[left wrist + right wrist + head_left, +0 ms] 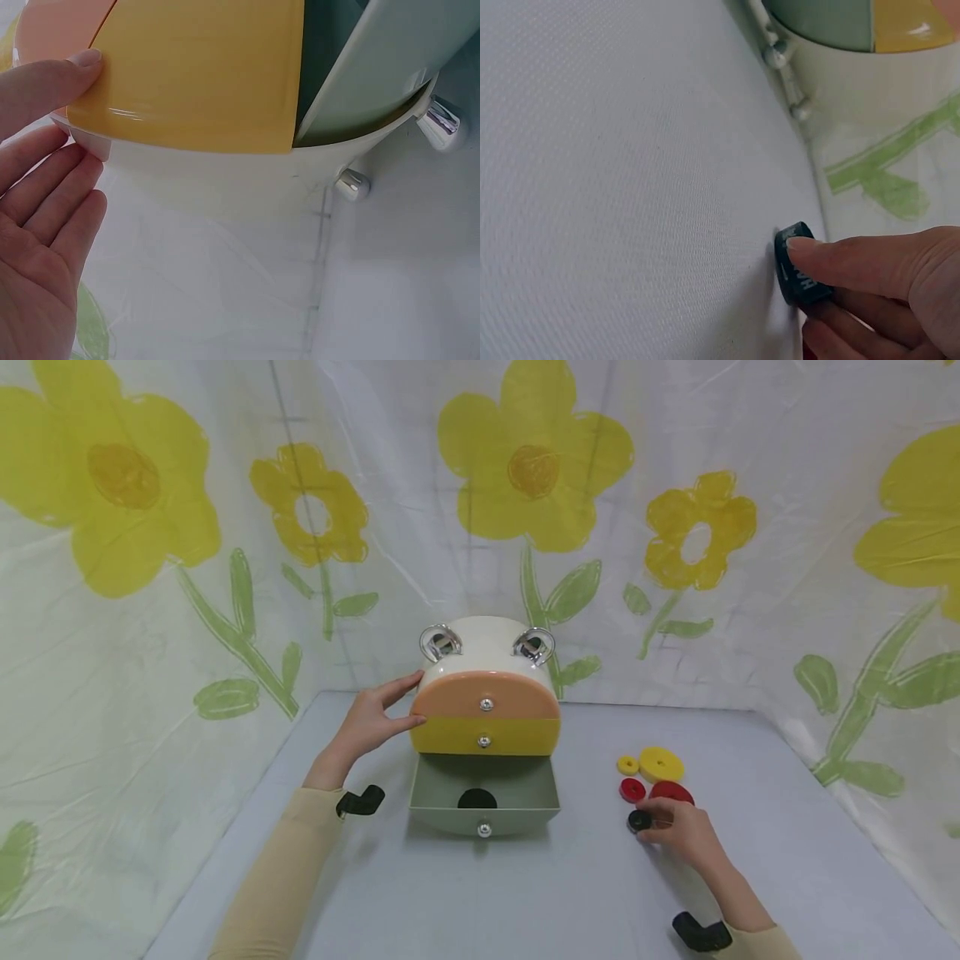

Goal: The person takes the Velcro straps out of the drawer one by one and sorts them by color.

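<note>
A rounded cream cabinet (486, 647) with peach, yellow and green drawers stands at the middle of the table. Its green bottom drawer (450, 821) is pulled out, and a larger black disc (477, 798) lies inside. My left hand (369, 721) rests against the cabinet's left side, with the thumb (84, 60) on the front edge by the peach and yellow drawers and the other fingers extended along the side. At the right, my right hand (682, 833) pinches a small black toy weight plate (793, 262) with pale lettering, tilted on edge close over the table.
Just behind the right hand lie a large yellow disc (662, 764), a small yellow disc (627, 765), a small red disc (632, 790) and a large red disc (672, 791), partly covered by the hand. A flower-printed curtain (405, 610) closes off the table's back and sides.
</note>
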A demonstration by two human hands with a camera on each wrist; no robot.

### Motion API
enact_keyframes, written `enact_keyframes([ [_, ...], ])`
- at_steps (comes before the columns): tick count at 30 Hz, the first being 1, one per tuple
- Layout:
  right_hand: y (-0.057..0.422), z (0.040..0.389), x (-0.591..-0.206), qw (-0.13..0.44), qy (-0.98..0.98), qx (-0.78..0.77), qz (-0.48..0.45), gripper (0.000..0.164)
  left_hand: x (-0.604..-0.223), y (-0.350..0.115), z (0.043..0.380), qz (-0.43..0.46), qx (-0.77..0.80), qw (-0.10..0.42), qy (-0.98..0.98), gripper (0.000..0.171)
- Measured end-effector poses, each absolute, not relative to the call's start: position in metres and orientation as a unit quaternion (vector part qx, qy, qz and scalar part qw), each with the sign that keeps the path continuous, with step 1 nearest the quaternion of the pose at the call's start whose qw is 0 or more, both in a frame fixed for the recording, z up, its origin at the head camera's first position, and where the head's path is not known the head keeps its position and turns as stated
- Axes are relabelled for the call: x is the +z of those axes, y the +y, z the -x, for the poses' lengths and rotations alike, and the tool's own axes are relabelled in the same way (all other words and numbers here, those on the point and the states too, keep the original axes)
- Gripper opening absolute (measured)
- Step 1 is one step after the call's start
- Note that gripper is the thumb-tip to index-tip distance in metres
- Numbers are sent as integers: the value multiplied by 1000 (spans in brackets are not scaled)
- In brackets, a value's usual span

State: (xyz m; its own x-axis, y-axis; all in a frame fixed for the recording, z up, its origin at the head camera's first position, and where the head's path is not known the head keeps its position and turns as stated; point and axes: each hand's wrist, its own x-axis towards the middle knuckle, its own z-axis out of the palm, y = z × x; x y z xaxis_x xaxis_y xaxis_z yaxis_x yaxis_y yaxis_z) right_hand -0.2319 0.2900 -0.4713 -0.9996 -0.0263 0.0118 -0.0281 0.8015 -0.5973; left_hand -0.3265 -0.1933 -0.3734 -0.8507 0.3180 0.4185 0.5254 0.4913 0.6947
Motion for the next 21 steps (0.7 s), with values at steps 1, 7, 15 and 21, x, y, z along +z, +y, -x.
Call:
enact_keyframes([
  [1, 290, 232, -471, 1, -949, 314, -16, 45, -374, -193, 327, 248, -440, 118, -855, 68],
  [7, 293, 234, -470, -2, -952, 307, -13, 44, -373, -194, 326, 246, -434, 119, -859, 68],
  [15, 291, 235, -461, 13, -950, 310, -17, 38, -372, -194, 324, 243, -432, 121, -860, 69],
  [21, 280, 235, -446, 17, -938, 344, -29, 38, -372, -193, 325, 246, -434, 119, -858, 69],
])
